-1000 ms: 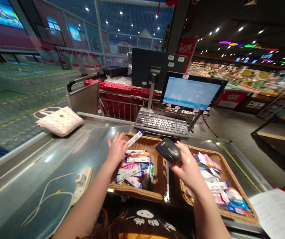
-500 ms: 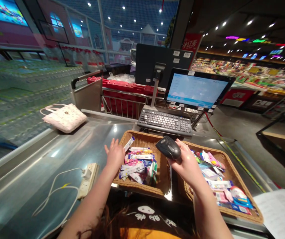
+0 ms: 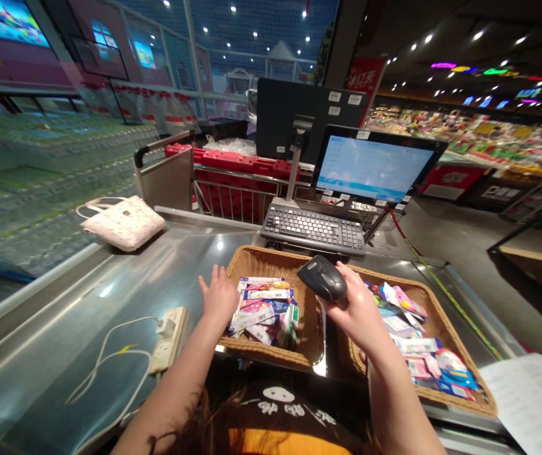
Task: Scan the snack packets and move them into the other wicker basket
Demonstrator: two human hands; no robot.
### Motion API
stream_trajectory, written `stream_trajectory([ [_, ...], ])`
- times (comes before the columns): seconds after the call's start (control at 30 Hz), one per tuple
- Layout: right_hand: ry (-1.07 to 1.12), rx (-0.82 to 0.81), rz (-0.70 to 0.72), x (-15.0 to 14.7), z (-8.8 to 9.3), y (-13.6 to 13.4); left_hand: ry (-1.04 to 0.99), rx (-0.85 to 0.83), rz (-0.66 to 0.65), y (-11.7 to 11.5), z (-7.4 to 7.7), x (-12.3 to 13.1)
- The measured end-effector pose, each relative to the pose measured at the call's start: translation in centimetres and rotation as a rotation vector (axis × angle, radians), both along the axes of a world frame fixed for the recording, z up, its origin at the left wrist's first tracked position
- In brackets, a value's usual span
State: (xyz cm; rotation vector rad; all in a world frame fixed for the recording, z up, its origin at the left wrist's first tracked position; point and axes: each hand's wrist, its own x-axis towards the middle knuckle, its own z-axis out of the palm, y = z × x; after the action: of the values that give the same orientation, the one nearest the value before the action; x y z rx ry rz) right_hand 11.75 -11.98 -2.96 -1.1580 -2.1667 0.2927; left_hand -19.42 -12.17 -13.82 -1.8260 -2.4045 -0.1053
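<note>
My right hand [image 3: 354, 303] is wrapped round a black handheld barcode scanner [image 3: 323, 278], its head pointing left over the left wicker basket [image 3: 309, 354]. On that basket's left rim is my left hand [image 3: 220, 296], fingers spread, with no packet visible in it. Its thumb side is partly hidden. Inside the left basket lies a pile of small, colourful flat packets [image 3: 264, 313], several with white-and-blue edges. Beneath my right forearm, a second wicker basket [image 3: 482, 404] contains more packets and small packaged goods [image 3: 413, 344].
A keyboard [image 3: 313, 226] and a lit monitor [image 3: 375, 167] stand behind the baskets. On the metal counter [image 3: 180, 265] are a pale handbag [image 3: 124, 222] and a power strip [image 3: 169, 340] with a white cable. Printed paper [image 3: 531, 398] lies at the right.
The white-and-blue packet that stuck up beside my left hand no longer shows there. My left hand stays near the basket rim. The scanner has shifted only slightly.
</note>
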Motion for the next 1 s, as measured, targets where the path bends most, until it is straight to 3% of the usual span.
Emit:
stream_trajectory([
  [0.2, 0.008, 0.020, -0.012, 1.3, 0.3, -0.3, -0.082, 0.104, -0.021, 0.2, 1.5, 0.9],
  [0.4, 0.001, 0.073, -0.092, 4.0, 0.9, -0.9, -0.202, 0.136, -0.174, 1.1, 3.0, 4.0],
  [0.63, 0.013, 0.124, -0.259, 8.5, 1.5, -1.8, -0.326, 0.122, -0.460, 2.6, 4.5, 10.6],
  [1.0, 0.053, 0.159, -0.437, 15.0, 1.7, -3.2, -0.270, 0.018, -0.797, 5.2, 5.3, 21.1],
])
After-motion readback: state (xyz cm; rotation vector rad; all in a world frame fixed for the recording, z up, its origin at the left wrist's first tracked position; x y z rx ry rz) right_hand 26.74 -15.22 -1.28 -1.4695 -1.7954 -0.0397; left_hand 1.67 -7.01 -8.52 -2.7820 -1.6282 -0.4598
